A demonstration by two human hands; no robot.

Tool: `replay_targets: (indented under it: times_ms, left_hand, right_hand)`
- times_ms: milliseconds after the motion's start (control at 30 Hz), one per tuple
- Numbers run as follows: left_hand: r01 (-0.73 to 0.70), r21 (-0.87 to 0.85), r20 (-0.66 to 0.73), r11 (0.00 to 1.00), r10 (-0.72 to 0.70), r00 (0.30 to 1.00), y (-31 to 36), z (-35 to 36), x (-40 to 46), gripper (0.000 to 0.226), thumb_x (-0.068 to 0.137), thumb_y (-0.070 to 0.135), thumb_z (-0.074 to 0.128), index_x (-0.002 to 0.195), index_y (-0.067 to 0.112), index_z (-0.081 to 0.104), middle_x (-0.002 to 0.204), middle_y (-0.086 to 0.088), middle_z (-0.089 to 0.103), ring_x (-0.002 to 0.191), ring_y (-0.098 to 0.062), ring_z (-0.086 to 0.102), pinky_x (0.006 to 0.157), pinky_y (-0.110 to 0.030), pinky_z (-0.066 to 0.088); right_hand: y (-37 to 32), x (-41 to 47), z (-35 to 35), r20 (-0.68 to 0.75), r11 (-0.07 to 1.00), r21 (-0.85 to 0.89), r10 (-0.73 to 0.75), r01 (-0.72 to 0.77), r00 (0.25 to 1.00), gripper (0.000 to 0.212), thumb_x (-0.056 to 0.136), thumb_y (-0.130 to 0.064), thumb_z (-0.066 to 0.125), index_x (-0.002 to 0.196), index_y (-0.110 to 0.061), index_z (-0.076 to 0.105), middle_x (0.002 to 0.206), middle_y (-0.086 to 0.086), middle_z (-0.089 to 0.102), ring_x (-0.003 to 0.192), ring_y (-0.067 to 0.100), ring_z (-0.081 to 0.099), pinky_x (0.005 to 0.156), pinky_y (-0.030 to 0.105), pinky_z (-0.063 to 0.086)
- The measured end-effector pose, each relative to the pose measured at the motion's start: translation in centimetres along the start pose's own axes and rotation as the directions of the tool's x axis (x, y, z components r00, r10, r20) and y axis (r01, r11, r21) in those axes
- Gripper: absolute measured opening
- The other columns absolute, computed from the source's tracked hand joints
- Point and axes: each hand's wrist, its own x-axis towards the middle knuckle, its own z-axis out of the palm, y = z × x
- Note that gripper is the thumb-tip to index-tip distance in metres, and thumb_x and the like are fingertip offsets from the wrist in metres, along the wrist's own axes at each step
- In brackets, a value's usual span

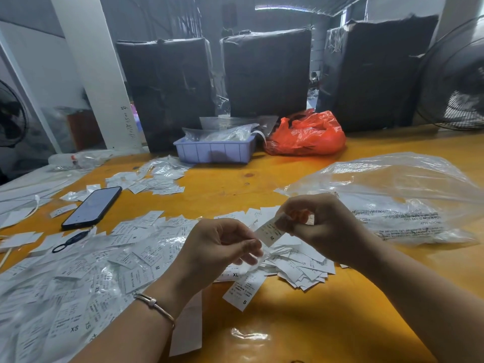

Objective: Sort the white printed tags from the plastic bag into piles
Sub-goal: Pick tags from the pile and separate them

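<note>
Head view. Nearest the lens: left forearm with a thin metal bracelet point(154, 305) at the wrist, crossing a spread of white printed tags point(86, 279) scattered over the yellow table point(327, 318). Sizes XS, M, XL readable on several.

Left hand point(220, 247) raised above the tags, fingers curled, fingertips point(252, 248) pinching a small clear film sleeve just below the held tag.

Right hand point(317, 226) raised opposite, close to the left, fingers curled inward, thumb and forefinger pinching the upper end of a single white tag marked M point(269, 231). Tag slants down toward the left fingertips, lower end just beside them.

Directly under both sets of fingers: a loose pile of tags point(301, 268). Nearer the camera than the fingers, one tag marked S point(245, 290) lying alone on bare table.

Right of the right fingers: large clear plastic bag point(392, 195), crumpled, printed warning text on it, lying on the table.

Left of the left fingers: black phone point(91, 208), face up, among tags; a dark ring-shaped strap point(70, 242) near its lower end.

Beyond the fingers, far table edge: lilac plastic bin point(214, 151) holding clear packets, red plastic bag point(306, 134) just beside it, another small heap of tags point(154, 176) in front. Behind: three dark wrapped bales point(264, 72). Fan point(455, 82) at far right.
</note>
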Motion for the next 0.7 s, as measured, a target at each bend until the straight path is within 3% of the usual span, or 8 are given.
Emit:
replay_targets:
  times_ms: [100, 200, 300, 467, 567, 700]
  left_hand:
    - [0.012, 0.026, 0.015, 1.0, -0.013, 1.0, -0.2, 0.1, 0.0, 0.006, 0.08, 0.016, 0.073, 0.08, 0.01, 0.072, 0.077, -0.004, 0.077, 0.068, -0.021, 0.074, 0.058, -0.025, 0.054]
    - [0.022, 0.039, 0.021, 0.999, -0.023, 1.0, -0.2, 0.1, 0.0, 0.005, 0.083, 0.01, 0.072, 0.084, 0.005, 0.072, 0.078, -0.005, 0.077, 0.069, -0.021, 0.074, 0.059, -0.026, 0.055]
    - [0.031, 0.039, 0.003, 0.999, -0.031, 1.0, 0.0, -0.1, 0.0, 0.009, 0.084, 0.012, 0.071, 0.085, 0.003, 0.071, 0.079, -0.004, 0.077, 0.071, -0.02, 0.074, 0.06, -0.025, 0.056]
    - [0.032, 0.004, -0.007, 0.999, -0.032, 0.999, 0.3, -0.1, -0.2, 0.024, 0.076, 0.03, 0.071, 0.086, 0.007, 0.072, 0.08, -0.003, 0.077, 0.073, -0.02, 0.075, 0.059, -0.022, 0.055]
    - [0.036, -0.018, -0.005, 0.999, -0.036, 0.999, 0.1, 0.0, -0.1, 0.018, 0.078, 0.024, 0.073, 0.085, 0.008, 0.072, 0.08, -0.004, 0.077, 0.073, -0.021, 0.075, 0.058, -0.022, 0.054]
    - [0.029, -0.043, -0.018, 0.999, -0.03, 0.999, 0.2, 0.0, -0.2, 0.028, 0.072, 0.03, 0.074, 0.085, 0.005, 0.073, 0.079, -0.006, 0.077, 0.075, -0.02, 0.075, 0.057, -0.021, 0.053]
  right_hand:
    - [0.0, 0.0, 0.4, 0.056, 1.0, -0.006, 0.016, -0.016, 0.998, 0.006, 0.082, -0.008, 0.071, 0.08, -0.003, 0.073, 0.068, 0.005, 0.064, 0.062, 0.01, 0.05, 0.06, 0.028, 0.043]
    - [-0.1, 0.0, 0.7, 0.067, 1.0, -0.016, 0.003, -0.002, 0.998, 0.007, 0.082, -0.009, 0.071, 0.085, -0.003, 0.073, 0.072, 0.002, 0.064, 0.065, 0.01, 0.051, 0.061, 0.02, 0.04]
    - [-0.2, 0.0, 0.6, -0.063, 0.998, 0.071, 0.007, -0.002, 0.998, 0.017, 0.08, -0.004, 0.071, 0.096, -0.01, 0.072, 0.078, 0.003, 0.069, 0.07, 0.015, 0.061, 0.064, 0.025, 0.05]
    - [-0.2, -0.2, 1.1, -0.181, 0.998, 0.045, -0.027, 0.035, 0.983, 0.014, 0.074, -0.001, 0.077, 0.082, -0.013, 0.076, 0.072, -0.004, 0.072, 0.066, 0.014, 0.063, 0.064, 0.036, 0.052]
    - [-0.2, -0.4, 1.8, -0.2, 0.998, 0.047, -0.02, 0.03, 0.98, 0.013, 0.073, -0.004, 0.079, 0.08, -0.015, 0.077, 0.071, -0.005, 0.073, 0.064, 0.012, 0.064, 0.062, 0.033, 0.052]
    - [0.0, -0.4, 2.0, -0.131, 0.993, 0.117, 0.005, 0.01, 0.991, 0.013, 0.077, -0.003, 0.075, 0.082, -0.014, 0.078, 0.075, -0.005, 0.073, 0.067, 0.008, 0.064, 0.06, 0.022, 0.048]
